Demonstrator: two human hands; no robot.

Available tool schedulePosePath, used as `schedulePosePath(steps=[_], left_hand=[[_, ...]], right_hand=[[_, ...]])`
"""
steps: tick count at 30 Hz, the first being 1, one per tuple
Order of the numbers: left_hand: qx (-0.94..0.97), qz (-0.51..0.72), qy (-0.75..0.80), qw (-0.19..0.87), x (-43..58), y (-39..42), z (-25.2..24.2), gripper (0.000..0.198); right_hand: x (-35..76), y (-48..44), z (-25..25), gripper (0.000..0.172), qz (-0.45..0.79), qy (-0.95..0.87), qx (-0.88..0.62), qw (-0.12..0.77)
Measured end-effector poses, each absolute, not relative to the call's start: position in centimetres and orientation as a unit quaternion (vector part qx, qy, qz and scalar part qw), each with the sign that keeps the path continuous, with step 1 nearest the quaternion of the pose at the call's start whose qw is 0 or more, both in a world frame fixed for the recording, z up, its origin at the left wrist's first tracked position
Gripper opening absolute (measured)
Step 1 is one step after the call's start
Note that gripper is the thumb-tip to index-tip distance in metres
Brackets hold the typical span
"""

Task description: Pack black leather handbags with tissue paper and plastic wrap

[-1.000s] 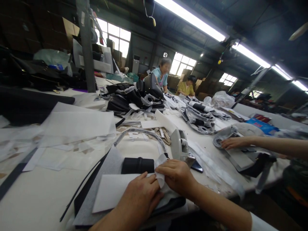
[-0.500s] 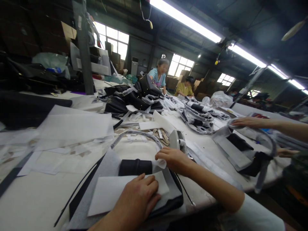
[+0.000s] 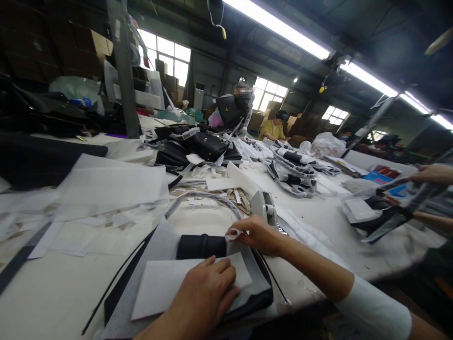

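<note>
A black handbag [image 3: 260, 302] lies flat in front of me, with a thin pale tissue sheet [image 3: 120, 307] over it and its wrapped handle [image 3: 198, 193] arching away from me. My left hand [image 3: 210, 290] rests palm down on a white foam sheet [image 3: 159, 281] on top of the bag, fingers lying on it. Just beyond the foam sheet is a black leather flap [image 3: 193, 246] with a narrow band around it. At its right end my right hand [image 3: 260, 234] pinches a small piece of thin white tissue [image 3: 232, 234] between thumb and fingers.
A tape dispenser [image 3: 264, 205] stands beyond my right hand. White sheets [image 3: 116, 184] and paper scraps are at the left. Black bags [image 3: 198, 144] are heaped farther back. On the right, a co-worker's hands hold another wrapped bag [image 3: 375, 222]. Two people work across the table.
My right fingers have closed tighter on the tissue, bunching it. My left hand stays put. The co-worker's bag at right has moved rightward; a person across the table has lifted a black bag.
</note>
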State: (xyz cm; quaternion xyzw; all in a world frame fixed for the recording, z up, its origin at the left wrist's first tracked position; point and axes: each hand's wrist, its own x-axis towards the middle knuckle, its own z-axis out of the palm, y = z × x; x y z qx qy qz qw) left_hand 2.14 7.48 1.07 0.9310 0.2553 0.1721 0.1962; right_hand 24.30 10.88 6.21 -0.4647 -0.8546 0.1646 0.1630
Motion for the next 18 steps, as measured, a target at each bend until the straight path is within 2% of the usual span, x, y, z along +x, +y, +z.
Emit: schedulePosePath(steps=[2, 5, 10, 14, 18], left_hand=[[0.932, 0.167, 0.254, 0.197, 2.1, 7.5, 1.2, 0.011], [0.932, 0.17, 0.248, 0.203, 2.1, 7.5, 1.2, 0.012], [0.927, 0.187, 0.251, 0.205, 2.1, 7.4, 1.1, 0.011], [0.928, 0.182, 0.242, 0.219, 2.0, 7.3, 1.2, 0.022], [0.929, 0.172, 0.25, 0.213, 2.1, 7.2, 1.1, 0.02]], right_hand=[[24.4, 9.6, 5.6, 0.021, 0.148, -0.849, -0.489, 0.135], [24.2, 7.7, 4.2, 0.033, 0.099, -0.853, -0.488, 0.153], [22.8, 5.4, 2.8, 0.031, -0.016, -0.863, -0.448, 0.232], [22.3, 3.6, 3.0, 0.037, 0.024, -0.858, -0.441, 0.261], [22.2, 1.7, 2.7, 0.05, 0.103, -0.804, -0.493, 0.317]])
